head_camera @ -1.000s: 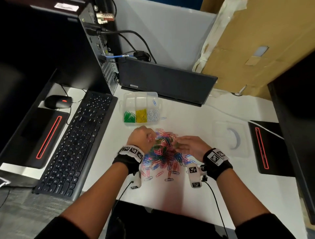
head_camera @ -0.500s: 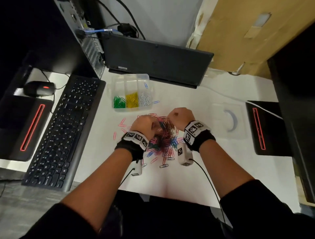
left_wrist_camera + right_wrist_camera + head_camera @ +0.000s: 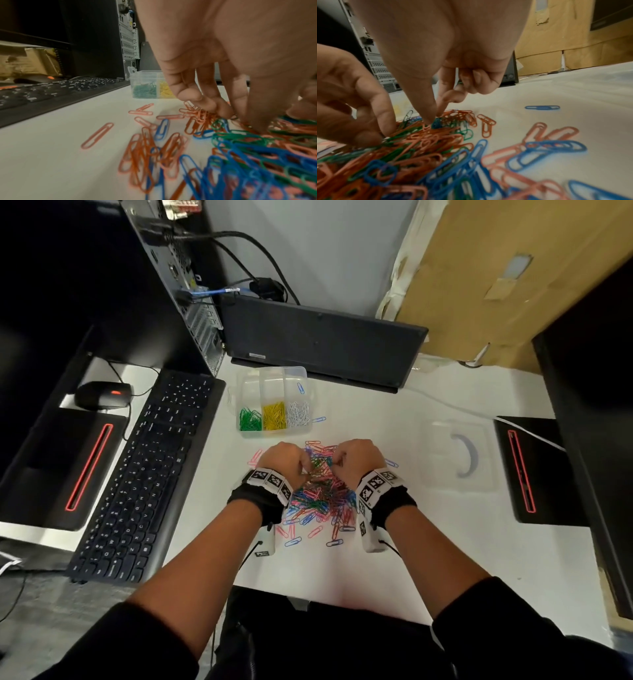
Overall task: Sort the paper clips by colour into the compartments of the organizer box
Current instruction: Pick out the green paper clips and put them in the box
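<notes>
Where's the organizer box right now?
In the head view the organizer box sits on the white desk, beyond the clip pile, between the keyboard and the laptop.

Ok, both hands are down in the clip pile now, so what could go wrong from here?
1. The pile is a tangle of blue, green, pink and orange clips; a pinch by the left hand or right hand may lift linked clips of another colour.
2. Strays already lie loose, like the blue clip beside the organizer box; raking could scatter more toward the keyboard.
3. The filled green, yellow and white compartments adjoin, so a careless drop could mix colours.
</notes>
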Tool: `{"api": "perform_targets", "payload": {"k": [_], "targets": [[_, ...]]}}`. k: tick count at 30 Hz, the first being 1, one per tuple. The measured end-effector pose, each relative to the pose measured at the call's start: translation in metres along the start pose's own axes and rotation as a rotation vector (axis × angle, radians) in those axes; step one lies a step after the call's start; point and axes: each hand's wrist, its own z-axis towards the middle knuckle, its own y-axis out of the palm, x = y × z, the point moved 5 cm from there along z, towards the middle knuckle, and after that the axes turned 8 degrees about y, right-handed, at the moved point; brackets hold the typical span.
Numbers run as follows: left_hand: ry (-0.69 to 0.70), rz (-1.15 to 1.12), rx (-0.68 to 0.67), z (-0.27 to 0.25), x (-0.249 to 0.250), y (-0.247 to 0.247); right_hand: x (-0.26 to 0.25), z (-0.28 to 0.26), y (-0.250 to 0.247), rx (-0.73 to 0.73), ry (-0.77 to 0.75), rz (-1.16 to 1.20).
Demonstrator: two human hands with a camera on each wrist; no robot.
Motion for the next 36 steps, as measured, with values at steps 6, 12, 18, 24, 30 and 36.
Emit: {"api": "perform_targets", "payload": {"k": [6, 12, 18, 24, 30, 36], "targets": [[-0.038, -0.044, 0.045, -0.003, -0.010, -0.001, -0.022, 0.002, 0.012, -0.051, -0.170, -0.073], [0.011, -0.070, 0.048, -0.011, -0.020, 0.003, -0.022, 0.002, 0.010, -0.045, -0.183, -0.100], [0.005, -0.095, 0.079, -0.017, -0.024, 0.015, -0.017, 0.007, 0.001, -0.110, -0.117, -0.179], [-0.037, -0.112, 0.047, -0.016, -0.022, 0.014, -0.037, 0.009, 0.013, -0.086, -0.226, -0.189], [-0.116, -0.279, 0.107, -0.023, -0.033, 0.010, -0.032, 0.014, 0.021, -0.037, -0.200, -0.142], [-0.259, -0.617, 0.235, -0.031, -0.046, 0.006, -0.031, 0.015, 0.019, -0.077, -0.201, -0.112]]}}
